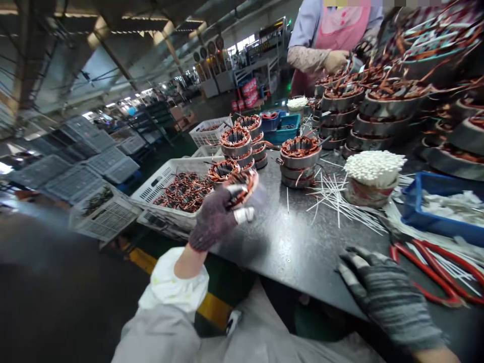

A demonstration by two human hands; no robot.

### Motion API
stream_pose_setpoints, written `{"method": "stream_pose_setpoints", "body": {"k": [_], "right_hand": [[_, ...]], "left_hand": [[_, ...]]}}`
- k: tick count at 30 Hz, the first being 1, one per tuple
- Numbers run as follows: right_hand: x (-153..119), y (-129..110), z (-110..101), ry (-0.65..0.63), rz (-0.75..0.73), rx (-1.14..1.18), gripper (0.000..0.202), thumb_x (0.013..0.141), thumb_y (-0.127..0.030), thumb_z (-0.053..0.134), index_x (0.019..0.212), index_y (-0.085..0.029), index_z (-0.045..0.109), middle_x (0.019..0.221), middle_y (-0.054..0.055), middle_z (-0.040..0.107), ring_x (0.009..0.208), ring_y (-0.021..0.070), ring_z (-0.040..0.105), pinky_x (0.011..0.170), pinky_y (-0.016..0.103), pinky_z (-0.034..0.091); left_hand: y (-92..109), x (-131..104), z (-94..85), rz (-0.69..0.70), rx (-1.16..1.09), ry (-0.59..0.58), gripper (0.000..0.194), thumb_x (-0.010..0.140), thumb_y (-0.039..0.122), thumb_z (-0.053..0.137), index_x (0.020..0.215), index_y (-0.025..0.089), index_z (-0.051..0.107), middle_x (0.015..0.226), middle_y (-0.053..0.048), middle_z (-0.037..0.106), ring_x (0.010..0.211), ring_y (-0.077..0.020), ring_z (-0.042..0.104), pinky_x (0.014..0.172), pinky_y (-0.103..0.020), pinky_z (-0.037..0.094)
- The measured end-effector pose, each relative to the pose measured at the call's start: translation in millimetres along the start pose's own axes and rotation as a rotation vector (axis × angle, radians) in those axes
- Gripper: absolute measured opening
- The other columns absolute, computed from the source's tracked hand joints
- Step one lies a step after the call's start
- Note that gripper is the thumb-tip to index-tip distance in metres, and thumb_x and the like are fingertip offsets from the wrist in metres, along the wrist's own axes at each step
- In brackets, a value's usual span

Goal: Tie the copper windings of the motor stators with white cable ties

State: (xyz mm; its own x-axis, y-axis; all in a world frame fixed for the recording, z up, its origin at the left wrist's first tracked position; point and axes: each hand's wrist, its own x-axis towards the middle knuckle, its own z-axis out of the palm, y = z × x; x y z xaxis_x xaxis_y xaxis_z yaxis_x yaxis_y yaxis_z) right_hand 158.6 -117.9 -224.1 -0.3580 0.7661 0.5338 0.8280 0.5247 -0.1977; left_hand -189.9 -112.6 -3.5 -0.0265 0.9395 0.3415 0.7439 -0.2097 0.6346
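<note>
My left hand (217,217), in a dark purple glove with white-taped fingertips, grips a copper-wound stator (242,189), slightly blurred, above the table's left edge. Just behind it stands another wound stator (223,170). A white crate (170,169) full of wound coils lies to its left. My right hand (389,292), in a grey striped glove, rests palm down on the dark table (280,242) near its front edge, fingers spread and holding nothing. Red-handled tools (434,272) lie right beside it.
Stacked stators (300,161) stand mid-table, with taller stacks (381,118) at the back right. White sticks (336,199) lie scattered by a bundle in a pot (372,186). A blue tray (412,199) is at the right. Across the table, a person in a pink apron (342,30) handles parts.
</note>
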Motion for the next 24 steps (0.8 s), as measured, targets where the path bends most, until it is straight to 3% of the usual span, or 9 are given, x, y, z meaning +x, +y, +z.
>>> {"method": "stream_pose_setpoints", "body": {"k": [3,6,8,10,13,15,17,20,24], "right_hand": [[-2.0,1.3,1.5,0.012,-0.062,-0.055,0.035,0.096,-0.036,0.047,0.103,-0.016,0.075,0.112,0.016,0.074,0.1,0.033,0.068,0.09,0.05,0.055],[-5.7,3.3,4.0,0.011,-0.091,-0.032,0.031,0.094,-0.03,0.048,0.104,-0.021,0.075,0.113,0.012,0.075,0.103,0.0325,0.067,0.092,0.05,0.053],[-7.4,3.1,5.8,0.003,-0.074,0.014,0.029,0.092,-0.028,0.049,0.103,-0.025,0.076,0.113,0.01,0.075,0.105,0.0325,0.067,0.094,0.051,0.053],[-6.9,1.4,6.7,0.02,-0.026,0.049,0.028,0.091,-0.03,0.051,0.102,-0.026,0.076,0.113,0.01,0.076,0.105,0.0331,0.068,0.094,0.053,0.053],[-3.4,-0.8,4.6,0.061,0.032,0.084,0.031,0.093,-0.035,0.049,0.101,-0.025,0.078,0.111,0.01,0.076,0.102,0.0322,0.07,0.092,0.052,0.056],[-1.6,-0.5,1.0,0.078,0.03,0.1,0.032,0.095,-0.036,0.048,0.097,-0.027,0.079,0.107,0.008,0.078,0.099,0.0302,0.072,0.089,0.05,0.058],[-0.9,1.0,-3.0,0.093,-0.004,0.082,0.032,0.097,-0.036,0.048,0.092,-0.029,0.08,0.1,0.006,0.079,0.094,0.0283,0.074,0.085,0.047,0.06],[-0.5,3.4,-6.7,0.159,-0.094,-0.011,0.037,0.098,-0.027,0.044,0.094,-0.03,0.08,0.098,0.004,0.08,0.091,0.0269,0.074,0.082,0.044,0.06],[2.3,2.7,-5.6,0.199,-0.129,-0.095,0.042,0.099,-0.02,0.037,0.099,-0.022,0.079,0.106,0.01,0.078,0.097,0.0288,0.074,0.086,0.046,0.059]], "left_hand": [[-0.5,54.0,-22.8,0.119,0.491,0.133,0.049,0.077,0.049,0.075,0.12,0.025,0.07,0.112,-0.005,0.074,0.108,-0.0278,0.066,0.096,-0.042,0.048],[-15.8,96.3,-35.8,0.04,0.793,0.036,0.046,0.08,0.053,0.068,0.116,0.024,0.071,0.108,-0.007,0.075,0.106,-0.0303,0.067,0.094,-0.043,0.047],[-24.7,107.1,-39.8,-0.012,0.868,-0.069,0.047,0.08,0.054,0.067,0.117,0.025,0.07,0.111,-0.007,0.075,0.105,-0.03,0.067,0.095,-0.043,0.046],[-24.0,107.0,-35.7,0.033,0.938,-0.049,0.05,0.081,0.054,0.066,0.123,0.026,0.066,0.119,-0.009,0.073,0.114,-0.0331,0.064,0.104,-0.052,0.04],[-2.4,107.4,-2.8,0.272,0.922,0.207,0.056,0.089,0.05,0.061,0.137,0.021,0.056,0.136,-0.014,0.064,0.135,-0.0363,0.05,0.117,-0.065,0.02],[19.0,119.1,37.2,0.467,0.77,0.255,0.059,0.092,0.048,0.058,0.143,0.018,0.05,0.141,-0.014,0.061,0.14,-0.0314,0.047,0.122,-0.058,0.017],[38.0,141.6,82.5,0.561,0.681,0.127,0.063,0.092,0.049,0.059,0.145,0.016,0.048,0.145,-0.014,0.057,0.143,-0.0291,0.043,0.124,-0.054,0.016],[51.4,182.4,134.9,0.383,0.646,-0.215,0.059,0.085,0.056,0.065,0.132,0.021,0.062,0.135,-0.013,0.065,0.133,-0.0324,0.053,0.12,-0.057,0.023],[49.1,208.1,150.2,0.181,0.602,-0.356,0.051,0.083,0.06,0.064,0.111,0.018,0.073,0.113,-0.012,0.073,0.104,-0.0306,0.066,0.098,-0.046,0.045]]}}
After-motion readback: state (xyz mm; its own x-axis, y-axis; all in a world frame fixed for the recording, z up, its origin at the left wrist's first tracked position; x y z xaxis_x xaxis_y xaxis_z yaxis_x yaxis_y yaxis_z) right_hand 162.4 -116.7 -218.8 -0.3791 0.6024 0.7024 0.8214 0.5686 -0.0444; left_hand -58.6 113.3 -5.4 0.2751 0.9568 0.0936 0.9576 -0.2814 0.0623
